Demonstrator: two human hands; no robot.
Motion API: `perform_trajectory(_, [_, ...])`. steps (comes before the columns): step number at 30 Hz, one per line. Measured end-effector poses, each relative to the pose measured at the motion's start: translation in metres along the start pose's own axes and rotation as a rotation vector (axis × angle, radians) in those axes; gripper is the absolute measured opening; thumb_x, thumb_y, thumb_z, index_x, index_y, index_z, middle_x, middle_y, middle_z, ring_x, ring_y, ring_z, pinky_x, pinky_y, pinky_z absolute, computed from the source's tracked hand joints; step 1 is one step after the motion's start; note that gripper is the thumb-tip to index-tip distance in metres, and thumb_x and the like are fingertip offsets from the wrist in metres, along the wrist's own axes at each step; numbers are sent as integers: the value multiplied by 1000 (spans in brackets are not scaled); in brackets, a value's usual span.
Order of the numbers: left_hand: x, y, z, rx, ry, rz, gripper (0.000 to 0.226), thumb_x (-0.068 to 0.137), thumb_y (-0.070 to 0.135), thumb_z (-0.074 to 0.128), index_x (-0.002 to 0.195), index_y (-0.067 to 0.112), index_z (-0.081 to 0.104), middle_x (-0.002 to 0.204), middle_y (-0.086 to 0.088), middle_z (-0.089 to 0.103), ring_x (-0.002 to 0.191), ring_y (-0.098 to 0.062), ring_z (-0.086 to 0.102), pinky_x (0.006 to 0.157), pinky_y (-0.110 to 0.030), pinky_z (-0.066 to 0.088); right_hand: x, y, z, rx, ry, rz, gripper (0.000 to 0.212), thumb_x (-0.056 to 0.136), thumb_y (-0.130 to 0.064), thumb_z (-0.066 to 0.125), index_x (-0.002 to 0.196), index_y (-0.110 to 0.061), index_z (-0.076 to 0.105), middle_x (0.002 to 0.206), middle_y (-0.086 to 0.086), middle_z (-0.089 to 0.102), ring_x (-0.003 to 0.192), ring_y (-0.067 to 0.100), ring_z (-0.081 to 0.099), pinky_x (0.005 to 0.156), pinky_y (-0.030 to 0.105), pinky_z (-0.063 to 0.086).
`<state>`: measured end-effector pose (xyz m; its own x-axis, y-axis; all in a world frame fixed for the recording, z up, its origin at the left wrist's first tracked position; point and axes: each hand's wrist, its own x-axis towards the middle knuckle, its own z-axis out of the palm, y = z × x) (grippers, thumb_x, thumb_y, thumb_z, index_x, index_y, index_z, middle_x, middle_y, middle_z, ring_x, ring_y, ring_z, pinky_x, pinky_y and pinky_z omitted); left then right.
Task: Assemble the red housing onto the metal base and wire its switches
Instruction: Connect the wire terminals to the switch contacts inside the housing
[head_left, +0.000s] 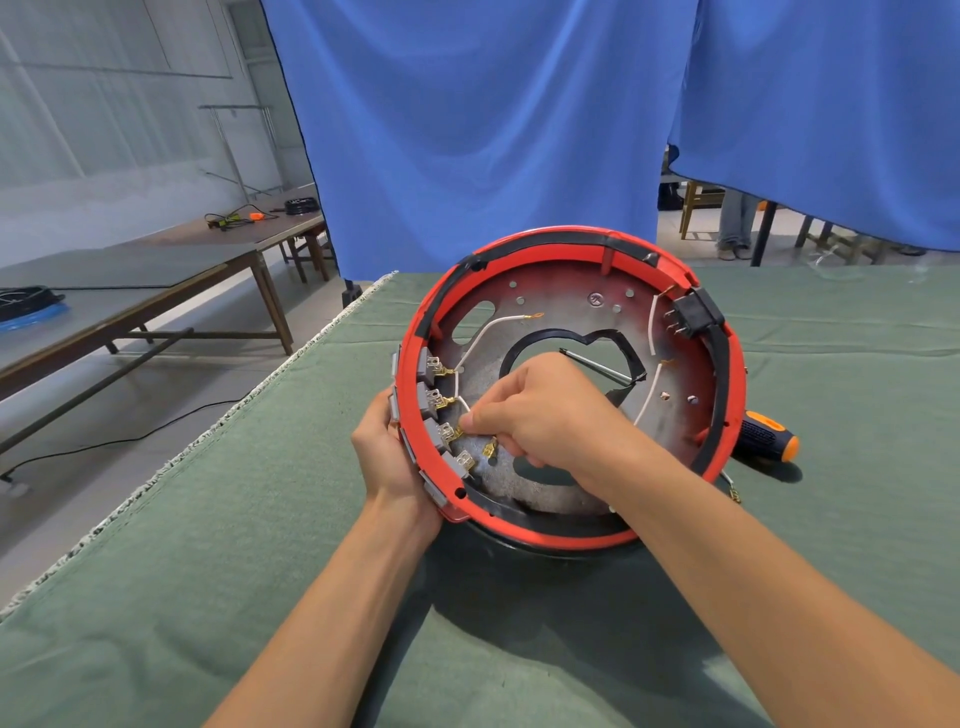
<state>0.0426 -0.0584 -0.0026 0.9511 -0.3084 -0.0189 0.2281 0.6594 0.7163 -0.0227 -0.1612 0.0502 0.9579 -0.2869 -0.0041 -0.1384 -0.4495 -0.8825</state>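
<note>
- The red housing (719, 358) is sitting tilted on the metal base (566, 304), on the green cloth (208, 519).
- The left hand (387, 454) is gripping the housing's left rim.
- The right hand (540, 410) is pinching a white wire (464, 405) beside the grey switches (435, 434); wiring looks underway.
- Next, its brass terminal needs seating squarely on a switch tab.

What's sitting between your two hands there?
In the head view, the red housing's rim with its grey switches lies between them: the left hand holds the rim from outside, and the right hand pinches a wire connector inside.
</note>
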Motion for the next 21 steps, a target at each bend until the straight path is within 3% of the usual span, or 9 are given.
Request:
perform_trajectory(5, [-3,1,1,15,27,13,52,93,25,36,41,25,44,40,8,36,32,-6,33,35,-14,28,-1,0,-4,-4,-61,-12,16,81,-18,72,70,-7,71,32,-7,44,27,5,34,38,15,31])
perform_trajectory(10, [-5,1,2,-19,-91,-30,27,90,32,40,74,18,57,62,-1,55,51,-17,55,49,-24,46,-2,-3,-10,-55,-129,-7,16,81,-20,72,71,-7,70,33,-6,44,28,10,32,36,12,27])
perform_trajectory(12, [-6,2,4,-4,-142,-42,21,81,38,48,82,20,58,76,-2,56,63,-19,57,54,-27,46,-2,-4,-13,-81,-146,-7,17,82,-21,72,73,-7,70,34,-6,45,28,9,33,34,11,27])
perform_trajectory(15, [-8,2,6,-44,-189,-46,31,71,39,50,82,19,71,82,-2,67,65,-19,66,55,-30,54,-3,-5,-14,-126,-160,-14,19,84,-23,70,74,-7,70,34,-6,45,26,8,34,32,9,26])
perform_trajectory(18, [-9,1,6,-67,-210,-46,42,88,36,42,80,18,79,85,-3,74,68,-19,72,52,-31,57,-4,-5,-15,-144,-176,-12,18,85,-24,69,74,-10,70,33,-7,46,26,7,34,32,8,26])
perform_trajectory(21, [-7,1,4,-57,-183,-52,45,99,37,33,97,17,73,88,-3,75,72,-20,72,52,-32,57,-4,-6,-18,-117,-195,2,15,85,-22,69,74,-11,70,34,-7,46,26,7,34,34,9,28])
